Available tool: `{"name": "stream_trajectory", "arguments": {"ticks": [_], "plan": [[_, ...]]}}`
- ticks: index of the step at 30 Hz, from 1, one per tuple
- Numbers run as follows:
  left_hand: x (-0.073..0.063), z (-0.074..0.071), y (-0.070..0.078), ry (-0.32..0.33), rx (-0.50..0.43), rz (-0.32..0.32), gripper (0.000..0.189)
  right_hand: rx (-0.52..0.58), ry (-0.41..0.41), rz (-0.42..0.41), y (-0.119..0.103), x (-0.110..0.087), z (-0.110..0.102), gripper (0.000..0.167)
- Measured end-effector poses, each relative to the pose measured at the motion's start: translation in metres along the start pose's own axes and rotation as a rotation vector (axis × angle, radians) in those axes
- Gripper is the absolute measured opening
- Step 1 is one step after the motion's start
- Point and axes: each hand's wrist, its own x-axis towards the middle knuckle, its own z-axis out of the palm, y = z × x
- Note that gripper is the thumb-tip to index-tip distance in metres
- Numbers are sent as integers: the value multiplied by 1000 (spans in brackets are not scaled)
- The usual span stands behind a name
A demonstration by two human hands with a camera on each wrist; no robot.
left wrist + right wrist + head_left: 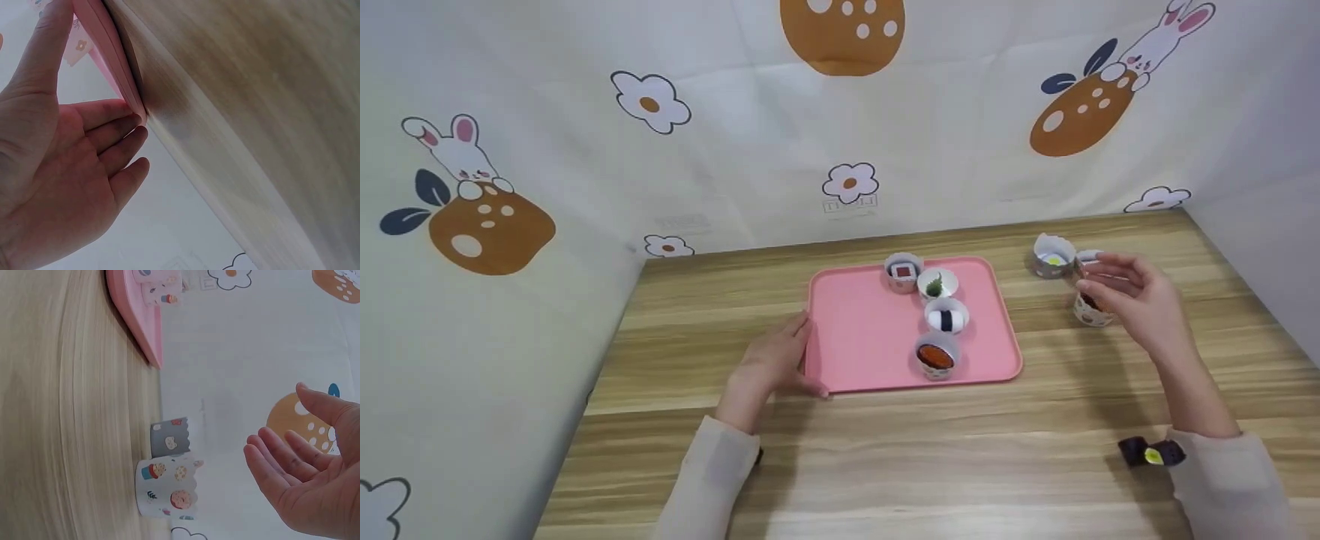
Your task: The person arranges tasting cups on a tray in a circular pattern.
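Observation:
A pink tray [866, 322] lies on the table, bearing several paper cups with small toy-like sushi in them. Along its right half stand a cup with a red-centred piece [903, 274], one with a green leaf [936, 285], one with a black-banded white piece [946, 319] and one with an orange-topped piece [936, 358]. My left hand [772, 356] touches the tray's left edge, fingers fairly straight. My right hand [309, 467], empty with fingers loosely bent, hovers above a grey paper cup [171, 437] and a white patterned paper cup [163, 486], right of the tray.
Near my right sleeve lie dark pieces [1151, 452], one showing a yellow-green centre. A light wall covering [750, 180] printed with flowers and rabbits borders the wooden table [945, 465] at the back and sides.

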Motion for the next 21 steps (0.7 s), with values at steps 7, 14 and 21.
{"name": "stream_trajectory", "arguments": {"ticks": [7,14,21], "plan": [[1,1,0,6,12,4,124,19,38,45,8,4,-11,30],[0,-1,0,18,-1,28,122,74,97,75,16,9,-18,30],[1,-1,0,13,-11,19,122,221,116,107,27,13,-24,29]]}}
